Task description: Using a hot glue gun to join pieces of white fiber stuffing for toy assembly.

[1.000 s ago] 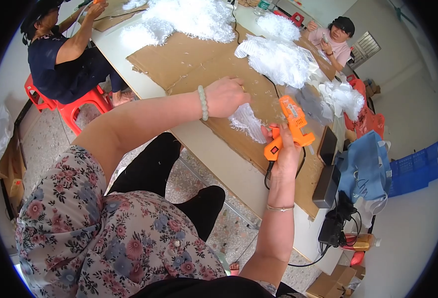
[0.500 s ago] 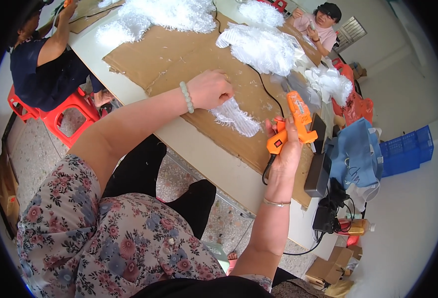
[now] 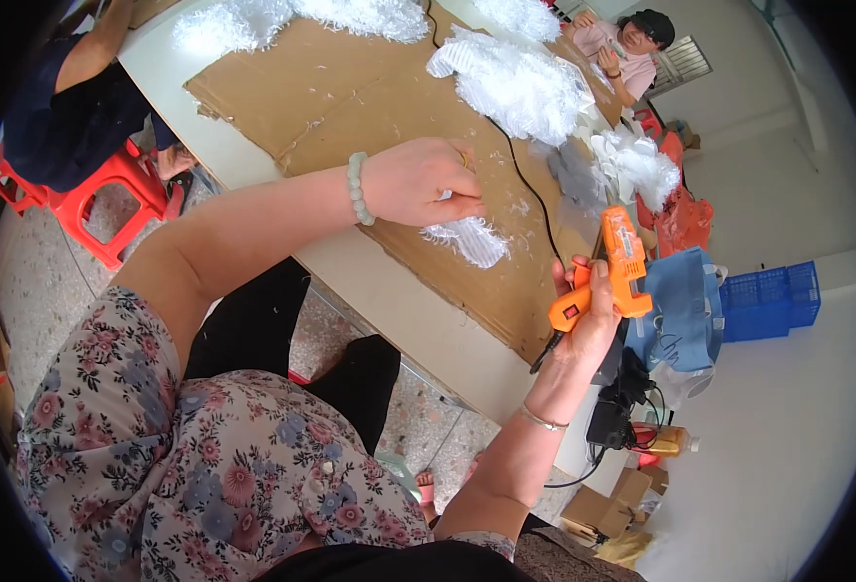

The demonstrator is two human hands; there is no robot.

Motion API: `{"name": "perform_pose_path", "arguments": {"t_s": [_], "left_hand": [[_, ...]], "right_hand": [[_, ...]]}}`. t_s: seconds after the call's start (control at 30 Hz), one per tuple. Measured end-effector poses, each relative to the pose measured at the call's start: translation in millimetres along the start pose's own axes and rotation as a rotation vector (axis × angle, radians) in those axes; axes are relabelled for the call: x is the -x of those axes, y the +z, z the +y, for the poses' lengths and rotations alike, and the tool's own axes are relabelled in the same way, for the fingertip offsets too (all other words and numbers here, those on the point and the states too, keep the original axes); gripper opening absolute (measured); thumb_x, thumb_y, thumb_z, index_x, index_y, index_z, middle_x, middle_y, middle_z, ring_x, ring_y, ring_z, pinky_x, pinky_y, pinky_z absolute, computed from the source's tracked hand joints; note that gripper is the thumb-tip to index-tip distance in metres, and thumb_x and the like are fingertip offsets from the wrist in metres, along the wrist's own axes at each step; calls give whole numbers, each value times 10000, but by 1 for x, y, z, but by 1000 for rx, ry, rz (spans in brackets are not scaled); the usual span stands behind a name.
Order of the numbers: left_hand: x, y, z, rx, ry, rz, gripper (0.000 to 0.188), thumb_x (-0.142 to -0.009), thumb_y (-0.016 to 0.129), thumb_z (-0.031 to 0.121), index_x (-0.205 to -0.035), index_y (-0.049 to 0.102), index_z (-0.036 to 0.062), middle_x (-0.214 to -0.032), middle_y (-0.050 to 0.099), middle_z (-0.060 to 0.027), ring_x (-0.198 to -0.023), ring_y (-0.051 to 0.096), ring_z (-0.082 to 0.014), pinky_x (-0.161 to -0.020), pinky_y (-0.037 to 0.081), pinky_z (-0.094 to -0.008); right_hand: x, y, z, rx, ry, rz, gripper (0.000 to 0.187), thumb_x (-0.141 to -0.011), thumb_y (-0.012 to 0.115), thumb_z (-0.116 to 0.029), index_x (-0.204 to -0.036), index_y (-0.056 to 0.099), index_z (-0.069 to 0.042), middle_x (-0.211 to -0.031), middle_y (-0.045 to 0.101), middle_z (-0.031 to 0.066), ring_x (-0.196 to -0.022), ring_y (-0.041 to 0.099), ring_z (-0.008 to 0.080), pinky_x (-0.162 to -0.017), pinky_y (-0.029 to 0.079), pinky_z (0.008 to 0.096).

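Note:
A slim orange glue gun [image 3: 625, 254] with a black cord is gripped in my right hand [image 3: 591, 325], its nozzle pointing up and away. My left hand [image 3: 423, 182], below a pale green bead bracelet, is over a small white fringed fabric strip [image 3: 473, 241] lying on brown cardboard. The left thumb and fingers are bent together in a pinch. What they hold, if anything, is hidden by the hand, which also covers the strip's upper end.
Heaps of white fringed fabric [image 3: 520, 87] lie across the cardboard sheet [image 3: 350, 112]. A black cord [image 3: 525, 184] crosses it. At right are a blue bag [image 3: 675, 310], blue crates [image 3: 769, 301] and black adapters [image 3: 614, 417]. A co-worker [image 3: 622, 48] sits opposite, another person [image 3: 69, 116] at left.
My left hand has shifted right, covering more of the fringed strip. My right hand has moved right and slightly nearer with the glue gun, whose nozzle tip now shows. The whole view has shifted somewhat.

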State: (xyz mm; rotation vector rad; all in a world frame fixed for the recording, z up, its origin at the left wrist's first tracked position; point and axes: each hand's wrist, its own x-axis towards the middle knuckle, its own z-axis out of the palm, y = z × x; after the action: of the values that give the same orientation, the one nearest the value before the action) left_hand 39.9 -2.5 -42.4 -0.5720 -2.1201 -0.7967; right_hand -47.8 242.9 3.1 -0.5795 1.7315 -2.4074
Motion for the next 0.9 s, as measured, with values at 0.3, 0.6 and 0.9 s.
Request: {"name": "perform_pose_path", "arguments": {"t_s": [0.3, 0.6, 0.9], "left_hand": [[8, 21, -2, -117, 61, -161, 247, -778, 644, 213, -613, 601, 35, -591, 579, -67, -796, 536, -260, -771, 429, -388], [11, 27, -5, -122, 60, -244, 210, -762, 653, 235, -654, 644, 55, -711, 568, -30, -791, 507, -228, -833, 395, -390], [12, 31, -7, -196, 95, -257, 189, -735, 673, 249, -673, 658, 70, -743, 549, -36, -808, 509, -217, -829, 393, -392]], "right_hand": [[63, -40, -3, 522, 201, -166, 384, -822, 673, -208, -1123, 522, -23, -915, 625, 84, -793, 600, 142, -683, 512, 278], [57, -28, 16, 675, 237, -125, 358, -816, 690, -198, -1089, 552, -13, -864, 620, 34, -760, 548, 87, -672, 432, 226], [49, -18, 14, 777, 253, -149, 368, -817, 685, -197, -1118, 555, -30, -819, 575, -7, -700, 500, 61, -602, 416, 212]]}}
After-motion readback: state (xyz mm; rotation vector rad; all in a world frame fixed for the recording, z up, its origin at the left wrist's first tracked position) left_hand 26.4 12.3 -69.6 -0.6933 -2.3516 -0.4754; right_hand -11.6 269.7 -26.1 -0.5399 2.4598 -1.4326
